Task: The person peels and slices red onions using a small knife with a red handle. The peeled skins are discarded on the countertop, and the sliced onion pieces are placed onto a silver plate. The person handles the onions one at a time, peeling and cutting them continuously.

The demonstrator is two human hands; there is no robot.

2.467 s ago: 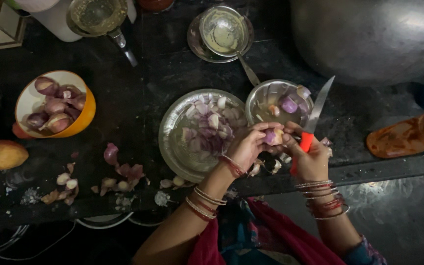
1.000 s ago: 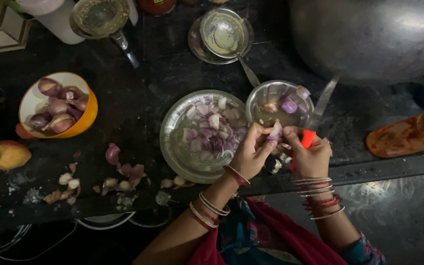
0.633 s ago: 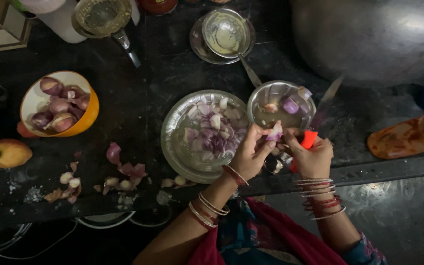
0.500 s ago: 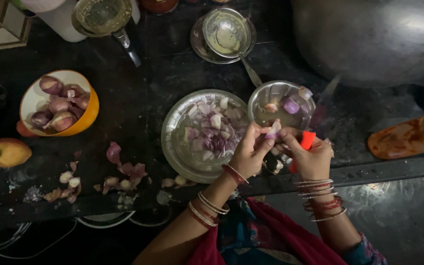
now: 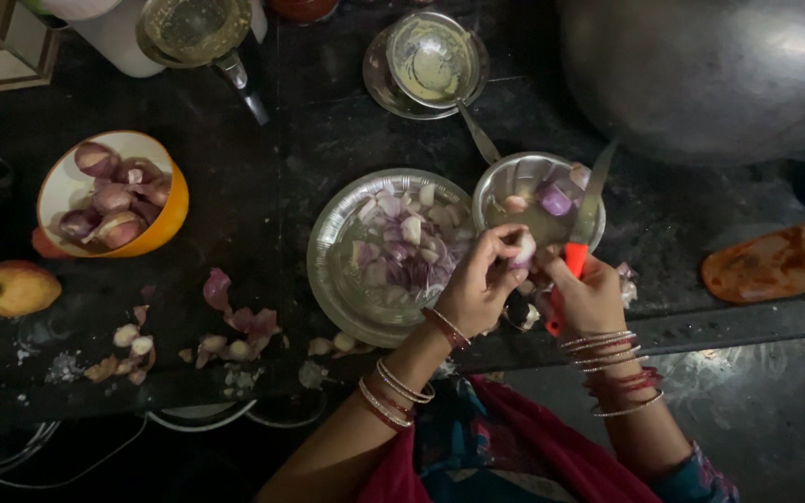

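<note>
Left hand [image 5: 479, 287] pinches a small onion [image 5: 522, 250]; right hand [image 5: 592, 296] grips red-handled knife [image 5: 581, 233] over steel bowl [image 5: 505, 186].

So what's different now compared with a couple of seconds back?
The knife has tipped from leaning right of the right hand to standing nearly upright over the small steel bowl, against the onion piece pinched in the left hand. Both hands kept their grip and barely shifted. The steel plate of chopped onion, the orange bowl of onions, the peels and the apple stayed put.
</note>
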